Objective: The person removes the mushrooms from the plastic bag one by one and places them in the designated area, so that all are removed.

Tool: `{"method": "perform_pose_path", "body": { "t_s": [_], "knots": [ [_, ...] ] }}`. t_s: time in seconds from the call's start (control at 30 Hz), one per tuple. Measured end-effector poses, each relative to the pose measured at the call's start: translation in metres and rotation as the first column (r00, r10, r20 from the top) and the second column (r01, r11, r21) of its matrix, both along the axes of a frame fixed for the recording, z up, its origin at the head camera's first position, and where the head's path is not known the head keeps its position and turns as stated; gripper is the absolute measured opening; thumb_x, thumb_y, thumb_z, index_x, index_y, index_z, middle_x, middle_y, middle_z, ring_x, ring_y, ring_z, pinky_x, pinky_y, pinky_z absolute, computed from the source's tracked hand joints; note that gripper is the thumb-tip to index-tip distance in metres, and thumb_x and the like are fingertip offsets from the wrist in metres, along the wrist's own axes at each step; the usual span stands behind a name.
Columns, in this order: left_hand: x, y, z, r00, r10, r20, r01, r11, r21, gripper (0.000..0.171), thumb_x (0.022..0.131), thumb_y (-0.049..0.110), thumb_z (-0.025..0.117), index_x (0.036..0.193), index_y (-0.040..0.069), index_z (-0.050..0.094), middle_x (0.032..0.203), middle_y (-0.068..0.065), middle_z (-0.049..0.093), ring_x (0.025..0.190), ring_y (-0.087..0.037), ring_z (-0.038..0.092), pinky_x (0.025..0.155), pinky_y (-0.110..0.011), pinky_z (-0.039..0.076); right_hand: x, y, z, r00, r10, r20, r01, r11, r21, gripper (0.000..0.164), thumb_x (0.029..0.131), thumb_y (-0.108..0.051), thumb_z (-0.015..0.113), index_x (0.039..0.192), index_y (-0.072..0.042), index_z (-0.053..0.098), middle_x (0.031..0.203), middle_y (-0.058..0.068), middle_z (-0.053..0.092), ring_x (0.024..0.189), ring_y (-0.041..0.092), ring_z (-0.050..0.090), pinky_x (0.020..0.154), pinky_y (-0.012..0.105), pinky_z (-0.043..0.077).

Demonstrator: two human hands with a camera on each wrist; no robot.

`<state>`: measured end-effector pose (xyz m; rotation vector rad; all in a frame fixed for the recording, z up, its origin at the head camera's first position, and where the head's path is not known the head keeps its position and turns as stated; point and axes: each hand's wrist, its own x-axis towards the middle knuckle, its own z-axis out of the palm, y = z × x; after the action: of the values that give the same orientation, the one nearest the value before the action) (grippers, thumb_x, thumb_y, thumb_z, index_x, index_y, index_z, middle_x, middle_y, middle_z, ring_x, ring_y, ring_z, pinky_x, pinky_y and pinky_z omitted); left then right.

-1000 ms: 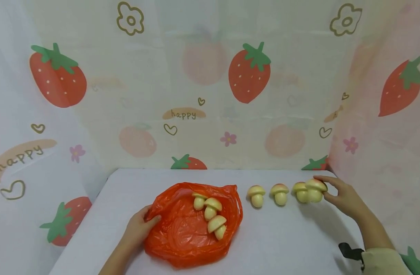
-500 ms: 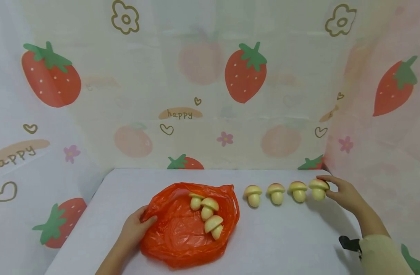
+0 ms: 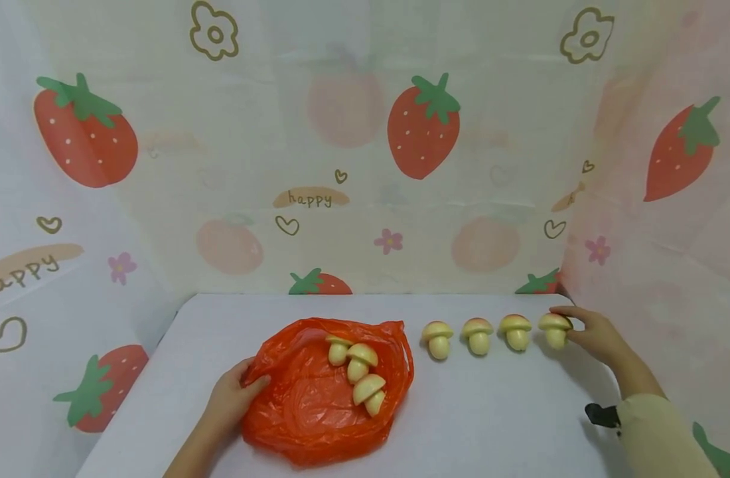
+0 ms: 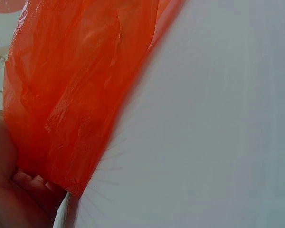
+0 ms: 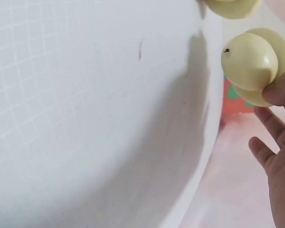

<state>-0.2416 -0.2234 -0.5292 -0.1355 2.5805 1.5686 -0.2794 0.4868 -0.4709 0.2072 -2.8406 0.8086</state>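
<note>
In the head view my left hand (image 3: 229, 398) grips the left rim of a red plastic bag (image 3: 293, 438), thumb inside the opening. The bag lies open on the table, with three toy mushrooms (image 3: 359, 362) at its right inner side. My right hand (image 3: 598, 335) pinches the cap of another pale yellow toy mushroom (image 3: 555, 335), the last at the right of a row. In the right wrist view, its rounded stem (image 5: 249, 61) faces the camera, and thumb and fingers are at the cap's edge. In the left wrist view, the bag (image 4: 80, 95) covers part of my left hand.
To the left of the held one, three more toy mushrooms (image 3: 477, 335) stand in a row, spaced apart. They are near the back of the white table (image 3: 490, 418). Strawberry-printed sheets (image 3: 365, 166) enclose the back and sides. A black strap-like piece (image 3: 602, 416) sticks out by the right sleeve.
My right hand has moved its mushroom slightly right, so it no longer overlaps its neighbour and a gap shows between them. The left hand keeps its grip on the bag; the head view shifted slightly.
</note>
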Motion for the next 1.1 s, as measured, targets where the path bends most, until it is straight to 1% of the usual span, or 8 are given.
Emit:
{"method": "perform_pose_path", "body": {
  "t_s": [0.13,0.23,0.3,0.5,0.63,0.8,1.0,1.1],
  "knots": [
    [-0.001,-0.001,-0.001,1.0,-0.006,-0.02,0.005,1.0,-0.02,0.063,0.099,0.035,0.067,0.15,0.004,0.046,0.147,-0.019,0.056,0.13,-0.034,0.057,0.106,-0.05,0.052,-0.003,0.001,-0.003,0.999,-0.014,0.036,0.013,1.0,0.008,0.055,0.082,0.001,0.065,0.136,-0.005,0.063,0.126,0.027,0.061,0.096,0.037,0.051,0.069,0.033,0.036],
    [0.0,-0.002,-0.001,1.0,-0.004,-0.022,0.004,1.0,-0.013,0.063,0.099,0.034,0.067,0.15,0.004,0.047,0.146,-0.019,0.056,0.13,-0.034,0.057,0.106,-0.05,0.052,-0.005,0.002,-0.004,0.998,-0.024,0.057,0.025,1.0,-0.011,0.056,0.082,0.001,0.062,0.138,-0.005,0.062,0.125,0.026,0.06,0.088,0.034,0.051,0.063,0.032,0.037],
    [0.0,-0.001,0.0,1.0,-0.003,-0.016,0.003,1.0,-0.006,0.063,0.099,0.034,0.067,0.151,0.005,0.046,0.147,-0.019,0.056,0.129,-0.034,0.058,0.104,-0.049,0.053,-0.008,0.003,-0.005,0.998,-0.025,0.061,0.026,0.999,-0.021,0.057,0.082,0.002,0.06,0.138,-0.005,0.062,0.128,0.027,0.059,0.091,0.034,0.05,0.063,0.032,0.036],
    [-0.001,-0.001,0.001,1.0,0.003,0.008,-0.003,1.0,-0.004,0.064,0.099,0.035,0.067,0.152,0.007,0.045,0.148,-0.019,0.055,0.127,-0.032,0.06,0.1,-0.046,0.056,-0.012,0.008,-0.009,0.996,-0.024,0.082,0.024,1.0,0.002,0.057,0.082,0.002,0.062,0.139,-0.004,0.062,0.14,0.032,0.056,0.105,0.041,0.048,0.081,0.041,0.036],
    [-0.001,0.0,0.0,1.0,0.0,0.011,0.0,1.0,-0.01,0.065,0.099,0.037,0.067,0.152,0.006,0.044,0.148,-0.019,0.055,0.127,-0.032,0.06,0.101,-0.047,0.056,-0.013,0.01,-0.012,0.995,-0.032,0.094,0.031,0.999,0.012,0.056,0.082,0.001,0.063,0.138,-0.004,0.062,0.14,0.034,0.055,0.107,0.042,0.048,0.085,0.047,0.037],
    [0.0,-0.001,0.0,1.0,0.002,0.009,-0.002,1.0,-0.013,0.064,0.099,0.035,0.067,0.152,0.006,0.045,0.147,-0.019,0.056,0.127,-0.032,0.06,0.101,-0.047,0.056,-0.013,0.012,-0.015,0.991,-0.033,0.131,0.033,0.999,0.005,0.061,0.08,0.003,0.063,0.141,-0.004,0.06,0.141,0.033,0.053,0.105,0.041,0.047,0.08,0.042,0.036],
    [0.0,0.0,0.0,1.0,0.004,0.007,-0.004,1.0,0.0,0.063,0.099,0.034,0.067,0.151,0.006,0.046,0.147,-0.019,0.056,0.126,-0.032,0.061,0.099,-0.046,0.057,-0.015,0.009,-0.015,0.99,-0.029,0.137,0.034,0.999,-0.037,0.063,0.079,0.003,0.062,0.142,-0.005,0.059,0.131,0.029,0.057,0.092,0.033,0.05,0.067,0.034,0.035],
    [0.0,0.0,0.001,1.0,0.005,0.003,-0.005,1.0,-0.01,0.063,0.099,0.035,0.067,0.151,0.006,0.046,0.147,-0.019,0.056,0.127,-0.033,0.06,0.099,-0.047,0.057,-0.017,0.009,-0.015,0.991,-0.018,0.132,0.024,0.999,-0.048,0.063,0.08,0.004,0.062,0.142,-0.004,0.059,0.133,0.029,0.057,0.094,0.034,0.05,0.068,0.035,0.035]
  ]
}}
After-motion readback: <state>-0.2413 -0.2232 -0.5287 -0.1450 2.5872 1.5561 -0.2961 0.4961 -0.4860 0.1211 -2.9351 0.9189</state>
